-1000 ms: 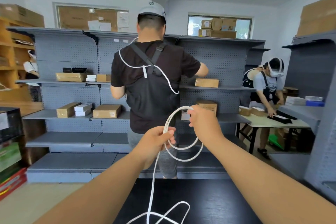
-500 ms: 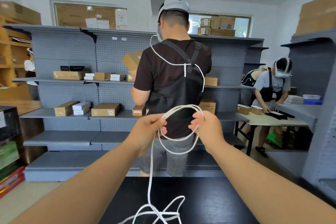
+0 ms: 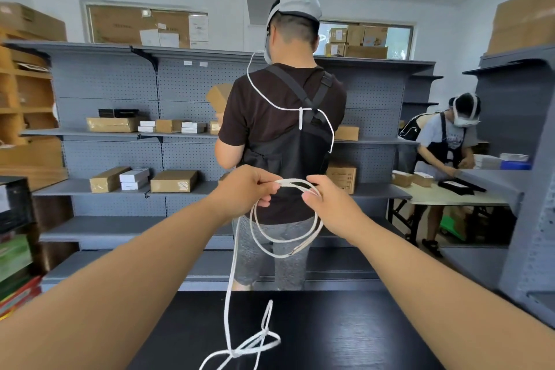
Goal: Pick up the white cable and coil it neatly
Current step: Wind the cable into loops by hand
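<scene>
Both hands have drawn closer along the top of the coil since half a second ago, and the left has come up from its lower position a second ago to sit level with the right. The white cable point(image 3: 292, 182) hangs in the air between them in two rounded turns, held up in front of the body. Its free strand drops from the left hand point(image 3: 243, 189) to a loose tangle lying on the black surface point(image 3: 345, 333) below. The left fingers point(image 3: 265, 189) are curled, pinching the top of the turns against the thumb. The right hand point(image 3: 330, 201) pinches the same top section just beside them, with its thumb and forefinger closed on the cable.

Beyond the surface a person in a dark shirt and grey cap point(image 3: 282, 135) stands with their back to the camera, holding a brown box point(image 3: 219, 96) up at the grey pegboard shelving point(image 3: 120, 183). Cardboard and white boxes sit on its shelves. Farther right, a second person point(image 3: 447, 141) bends over a pale table point(image 3: 450, 198).
</scene>
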A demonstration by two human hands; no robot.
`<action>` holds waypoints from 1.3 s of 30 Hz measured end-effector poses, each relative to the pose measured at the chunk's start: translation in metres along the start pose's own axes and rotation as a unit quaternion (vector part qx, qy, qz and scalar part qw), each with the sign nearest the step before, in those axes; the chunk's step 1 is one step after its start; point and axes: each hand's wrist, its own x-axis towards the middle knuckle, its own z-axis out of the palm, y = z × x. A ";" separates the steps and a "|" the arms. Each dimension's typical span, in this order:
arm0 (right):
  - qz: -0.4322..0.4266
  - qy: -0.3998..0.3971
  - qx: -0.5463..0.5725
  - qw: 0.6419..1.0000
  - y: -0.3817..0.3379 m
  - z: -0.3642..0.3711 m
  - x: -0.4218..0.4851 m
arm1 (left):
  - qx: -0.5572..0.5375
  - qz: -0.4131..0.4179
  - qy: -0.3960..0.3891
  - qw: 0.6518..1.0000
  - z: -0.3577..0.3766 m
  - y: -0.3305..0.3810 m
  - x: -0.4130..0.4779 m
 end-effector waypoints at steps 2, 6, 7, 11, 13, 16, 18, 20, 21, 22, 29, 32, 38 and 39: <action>-0.043 -0.028 -0.074 0.996 -0.007 -0.001 0.000 | 0.033 0.013 -0.009 0.999 0.001 0.004 0.000; -0.051 -0.021 -0.167 0.984 -0.011 0.006 0.005 | 0.065 0.022 -0.012 0.998 0.002 0.003 -0.001; -0.046 -0.018 -0.171 0.984 -0.011 0.007 0.006 | 0.063 0.021 -0.013 0.998 0.002 0.001 -0.002; -0.043 -0.013 -0.211 0.977 -0.012 0.008 0.008 | 0.027 0.012 -0.003 1.000 0.007 -0.008 -0.007; -0.048 -0.003 -0.234 0.971 -0.012 0.008 0.008 | -0.013 0.005 0.009 1.000 0.012 -0.014 -0.010; -0.050 0.019 -0.215 0.975 -0.009 0.009 0.007 | -0.064 -0.002 0.007 0.998 0.020 -0.025 -0.015; -0.034 0.035 -0.175 0.983 -0.005 0.008 0.008 | -0.087 -0.004 0.002 0.996 0.025 -0.032 -0.019; -0.019 0.050 -0.143 0.988 -0.002 0.007 0.008 | -0.079 -0.006 0.021 0.997 0.030 -0.038 -0.023; -0.017 0.063 -0.132 0.989 0.000 0.006 0.008 | -0.070 -0.007 0.037 0.997 0.032 -0.040 -0.024; -0.015 0.082 -0.123 0.989 0.000 0.005 0.006 | -0.055 -0.006 0.053 0.997 0.033 -0.042 -0.025; 0.002 0.169 -0.020 0.985 0.007 0.000 -0.001 | -0.062 -0.011 0.095 0.993 0.030 -0.039 -0.024; 0.003 0.188 -0.013 0.982 0.010 -0.002 -0.004 | -0.119 -0.031 0.057 0.991 0.022 -0.037 -0.021; -0.008 0.217 0.002 0.976 0.008 -0.002 -0.005 | -0.120 -0.031 0.090 0.988 0.030 -0.030 -0.021; -0.007 0.221 0.009 0.975 0.008 -0.001 -0.005 | -0.140 -0.036 0.100 0.984 0.034 -0.030 -0.022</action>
